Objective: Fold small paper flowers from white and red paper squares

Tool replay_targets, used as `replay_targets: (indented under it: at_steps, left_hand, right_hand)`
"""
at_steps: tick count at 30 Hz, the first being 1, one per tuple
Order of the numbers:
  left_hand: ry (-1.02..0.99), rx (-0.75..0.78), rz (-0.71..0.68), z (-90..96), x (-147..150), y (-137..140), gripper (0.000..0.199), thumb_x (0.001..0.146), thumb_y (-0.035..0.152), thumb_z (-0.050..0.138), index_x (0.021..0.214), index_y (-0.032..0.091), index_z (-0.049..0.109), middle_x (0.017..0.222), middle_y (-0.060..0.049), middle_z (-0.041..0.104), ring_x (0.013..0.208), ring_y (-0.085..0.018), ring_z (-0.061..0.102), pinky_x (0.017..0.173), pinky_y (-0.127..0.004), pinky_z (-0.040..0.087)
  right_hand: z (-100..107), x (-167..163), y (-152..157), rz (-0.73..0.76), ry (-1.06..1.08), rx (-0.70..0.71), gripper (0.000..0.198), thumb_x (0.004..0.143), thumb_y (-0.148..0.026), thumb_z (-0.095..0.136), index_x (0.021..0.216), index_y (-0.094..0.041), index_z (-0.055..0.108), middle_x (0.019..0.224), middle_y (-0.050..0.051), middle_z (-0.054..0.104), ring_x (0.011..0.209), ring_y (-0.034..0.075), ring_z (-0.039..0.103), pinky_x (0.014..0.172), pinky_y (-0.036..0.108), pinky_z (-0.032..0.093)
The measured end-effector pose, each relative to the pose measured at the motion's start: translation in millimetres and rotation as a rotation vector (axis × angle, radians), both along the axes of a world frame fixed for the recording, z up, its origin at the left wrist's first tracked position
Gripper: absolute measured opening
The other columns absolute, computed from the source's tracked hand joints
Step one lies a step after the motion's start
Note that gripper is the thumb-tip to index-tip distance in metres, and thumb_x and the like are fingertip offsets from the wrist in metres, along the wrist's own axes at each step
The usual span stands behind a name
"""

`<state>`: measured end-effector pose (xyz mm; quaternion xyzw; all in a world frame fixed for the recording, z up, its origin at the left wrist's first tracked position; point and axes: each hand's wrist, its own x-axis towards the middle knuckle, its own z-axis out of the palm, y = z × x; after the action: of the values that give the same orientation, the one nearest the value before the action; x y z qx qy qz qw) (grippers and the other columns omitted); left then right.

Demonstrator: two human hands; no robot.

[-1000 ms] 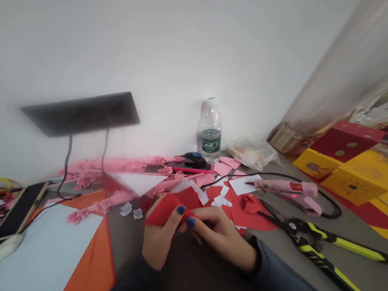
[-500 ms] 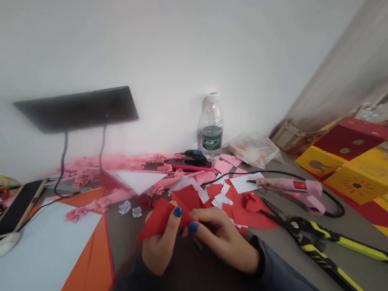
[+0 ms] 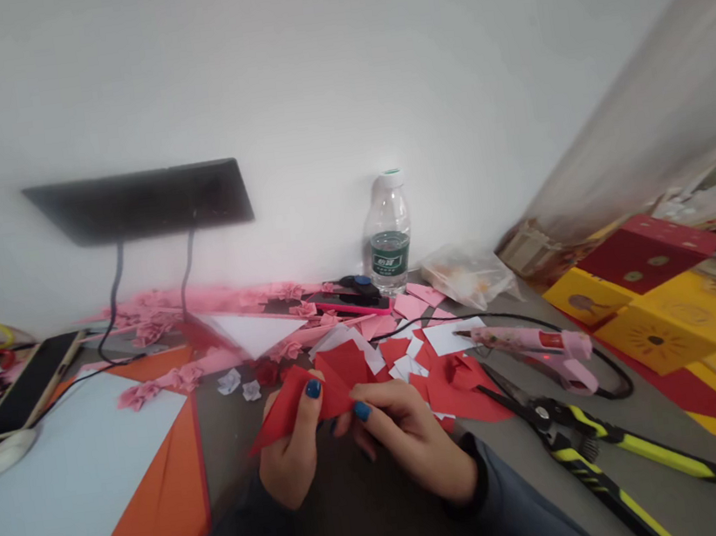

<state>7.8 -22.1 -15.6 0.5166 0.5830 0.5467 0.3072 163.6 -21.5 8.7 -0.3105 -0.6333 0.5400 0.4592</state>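
A folded sheet of red paper (image 3: pixel 288 407) is held up between both hands, above the near edge of the desk. My left hand (image 3: pixel 294 457) is closed on its left part, with the thumb lying across the front. My right hand (image 3: pixel 407 442) pinches the paper's right edge between thumb and forefinger; its other fingers are curled underneath. Just beyond the hands lie red and white paper pieces (image 3: pixel 409 358) and a larger red sheet (image 3: pixel 473 393). Two small white paper flowers (image 3: pixel 239 383) rest to the left of the held paper.
A pink glue gun (image 3: pixel 540 345) and open-handled yellow-black pliers (image 3: pixel 578 432) lie at right, near yellow boxes (image 3: pixel 657 334). A water bottle (image 3: pixel 388 238) stands by the wall. Pink paper flowers (image 3: pixel 168 381), a phone (image 3: pixel 30 381), a mouse (image 3: pixel 5 453) and orange sheets (image 3: pixel 157 497) are at left.
My left thumb has slid slightly left and up on the red paper, and more of the fold shows between the hands. The right thumb has shifted slightly right; the pinch stays.
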Motion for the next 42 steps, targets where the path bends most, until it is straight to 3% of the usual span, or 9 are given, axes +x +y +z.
replay_targets:
  at_steps: [8, 12, 18, 23, 30, 34, 36, 38, 42]
  left_hand:
    - [-0.026, 0.026, 0.102, 9.9, 3, 2, 0.038, 0.078, 0.055, 0.063, 0.081, 0.019, 0.073, 0.083, -0.006, 0.076, 0.081, -0.025, 0.07, 0.075, -0.033, 0.056]
    - [0.092, 0.101, 0.099, 6.9, 0, 2, 0.03, 0.081, 0.046, 0.063, 0.083, 0.018, 0.074, 0.081, -0.006, 0.076, 0.079, -0.023, 0.071, 0.074, -0.031, 0.055]
    - [0.343, 0.295, -0.086, 13.7, 0, 0, 0.02, 0.085, 0.03, 0.06, 0.075, 0.019, 0.072, 0.07, -0.002, 0.073, 0.068, -0.017, 0.067, 0.065, -0.024, 0.052]
    - [0.275, 0.204, -0.215, 25.9, 2, 3, 0.043, 0.094, 0.029, 0.046, 0.053, 0.019, 0.056, 0.049, 0.003, 0.058, 0.048, -0.012, 0.054, 0.056, -0.022, 0.046]
    - [0.168, 0.049, -0.212, 17.3, -2, 6, 0.039, 0.093, 0.045, 0.047, 0.079, 0.018, 0.071, 0.076, -0.005, 0.071, 0.08, -0.021, 0.063, 0.074, -0.028, 0.048]
    - [0.044, -0.045, -0.244, 12.5, -4, 6, 0.047, 0.09, 0.056, 0.046, 0.078, 0.018, 0.071, 0.076, -0.007, 0.068, 0.075, -0.021, 0.06, 0.075, -0.03, 0.047]
    - [-0.057, -0.115, -0.34, 13.5, -5, 7, 0.055, 0.088, 0.064, 0.043, 0.07, 0.018, 0.067, 0.068, -0.006, 0.063, 0.064, -0.019, 0.054, 0.065, -0.03, 0.046]
    - [-0.149, -0.205, -0.535, 16.0, -6, 10, 0.062, 0.085, 0.071, 0.038, 0.06, 0.018, 0.057, 0.057, -0.003, 0.052, 0.053, -0.015, 0.045, 0.053, -0.029, 0.039]
    - [-0.259, -0.259, -0.797, 20.5, -12, 19, 0.059, 0.087, 0.071, 0.031, 0.057, 0.021, 0.038, 0.05, 0.003, 0.035, 0.047, -0.011, 0.032, 0.046, -0.027, 0.025]
  right_hand:
    - [-2, 3, -1, -0.011, 0.008, 0.009, 0.046, 0.097, -0.045, 0.044, 0.075, -0.014, 0.07, 0.051, -0.002, 0.047, 0.043, 0.009, 0.044, 0.046, 0.022, 0.033]
    - [-5, 4, -2, -0.006, 0.035, 0.042, 0.048, 0.098, -0.047, 0.038, 0.074, -0.016, 0.066, 0.053, -0.001, 0.049, 0.046, 0.01, 0.047, 0.051, 0.024, 0.036]
    - [0, 0, 1, -0.114, -0.102, 0.07, 0.037, 0.091, -0.037, 0.051, 0.06, -0.02, 0.039, 0.056, -0.005, 0.035, 0.051, 0.01, 0.032, 0.049, 0.024, 0.026]
    - [2, 0, 2, -0.117, -0.079, 0.067, 0.034, 0.089, -0.027, 0.047, 0.06, -0.022, 0.03, 0.056, -0.006, 0.028, 0.052, 0.009, 0.027, 0.048, 0.024, 0.023]
    - [-2, 3, 4, -0.115, -0.085, 0.059, 0.034, 0.091, -0.028, 0.046, 0.062, -0.021, 0.03, 0.059, -0.006, 0.028, 0.055, 0.01, 0.027, 0.051, 0.024, 0.024]
    - [-3, 3, 6, -0.116, -0.073, 0.05, 0.037, 0.094, -0.031, 0.046, 0.063, -0.021, 0.03, 0.062, -0.006, 0.028, 0.057, 0.01, 0.027, 0.053, 0.025, 0.025]
    - [-3, 3, 6, -0.089, -0.04, 0.034, 0.039, 0.096, -0.035, 0.045, 0.062, -0.021, 0.032, 0.061, -0.006, 0.028, 0.055, 0.01, 0.026, 0.051, 0.025, 0.024]
    - [-1, 3, 5, -0.064, -0.006, 0.012, 0.041, 0.096, -0.038, 0.045, 0.061, -0.021, 0.034, 0.06, -0.006, 0.029, 0.053, 0.01, 0.025, 0.05, 0.025, 0.023]
    - [-2, 3, 5, -0.068, 0.054, -0.004, 0.043, 0.094, -0.042, 0.048, 0.06, -0.02, 0.036, 0.059, -0.005, 0.031, 0.052, 0.009, 0.025, 0.05, 0.025, 0.023]
